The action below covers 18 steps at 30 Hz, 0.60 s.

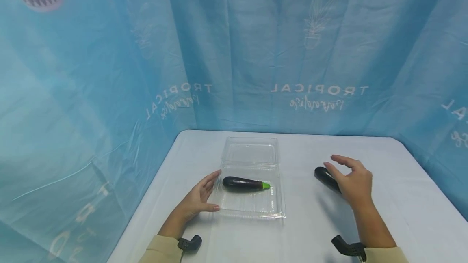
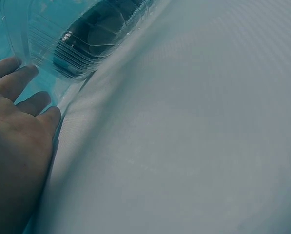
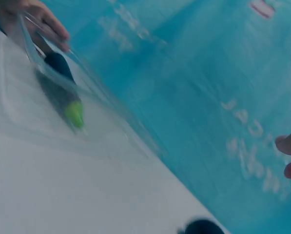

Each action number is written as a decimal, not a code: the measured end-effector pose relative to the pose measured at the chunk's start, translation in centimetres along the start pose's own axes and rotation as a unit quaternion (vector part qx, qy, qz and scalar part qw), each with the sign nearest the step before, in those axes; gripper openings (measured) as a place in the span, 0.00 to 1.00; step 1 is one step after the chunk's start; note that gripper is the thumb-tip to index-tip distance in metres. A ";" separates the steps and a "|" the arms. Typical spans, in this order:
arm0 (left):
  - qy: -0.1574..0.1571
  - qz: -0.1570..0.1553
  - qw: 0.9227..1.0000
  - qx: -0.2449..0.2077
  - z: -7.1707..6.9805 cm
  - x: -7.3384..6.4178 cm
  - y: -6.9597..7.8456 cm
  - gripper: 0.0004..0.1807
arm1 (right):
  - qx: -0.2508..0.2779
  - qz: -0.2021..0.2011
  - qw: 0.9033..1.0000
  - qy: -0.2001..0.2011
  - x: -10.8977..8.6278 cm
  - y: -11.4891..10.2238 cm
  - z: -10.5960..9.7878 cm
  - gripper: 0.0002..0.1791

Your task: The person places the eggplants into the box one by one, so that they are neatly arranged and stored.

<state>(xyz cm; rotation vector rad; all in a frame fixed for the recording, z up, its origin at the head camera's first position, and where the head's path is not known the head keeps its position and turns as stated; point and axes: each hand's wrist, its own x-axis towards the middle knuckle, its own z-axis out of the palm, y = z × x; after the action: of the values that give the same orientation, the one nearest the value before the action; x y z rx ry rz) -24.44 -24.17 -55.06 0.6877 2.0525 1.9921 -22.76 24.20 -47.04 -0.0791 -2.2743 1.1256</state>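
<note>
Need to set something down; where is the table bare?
The table is bare between the clear container and the loose eggplant, and in front of the container. It's crowded at the container, with another eggplant inside and the left hand at its edge, and around the right hand.

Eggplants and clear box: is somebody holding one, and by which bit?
Nothing looks gripped. The left hand, fingers spread, is at the left edge of the clear box; the right hand, fingertips apart, is by the loose eggplant.

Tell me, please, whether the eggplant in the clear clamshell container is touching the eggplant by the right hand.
Apart: the head view shows white tabletop between the clamshell container holding one eggplant and the other eggplant.
</note>
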 end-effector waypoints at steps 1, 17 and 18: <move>0.000 0.001 1.000 0.000 0.0 0.0 0.0 0.63 | -0.005 0.029 1.000 0.001 0.0 0.8 -0.8 0.23; 0.009 -0.008 1.000 -0.002 0.0 0.1 -0.2 0.64 | -0.019 0.246 0.965 -0.087 -1.5 9.4 -5.5 0.45; 0.013 -0.009 1.000 -0.003 0.0 0.1 -0.2 0.65 | -0.022 0.242 0.965 -0.100 -1.5 9.4 -5.6 0.46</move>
<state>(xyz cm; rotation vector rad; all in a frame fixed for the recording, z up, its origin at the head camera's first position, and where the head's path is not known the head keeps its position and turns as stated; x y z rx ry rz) -24.52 -24.13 -55.22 0.6439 2.0587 2.0066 -20.38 33.76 -52.17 -0.5923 -2.5364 1.3755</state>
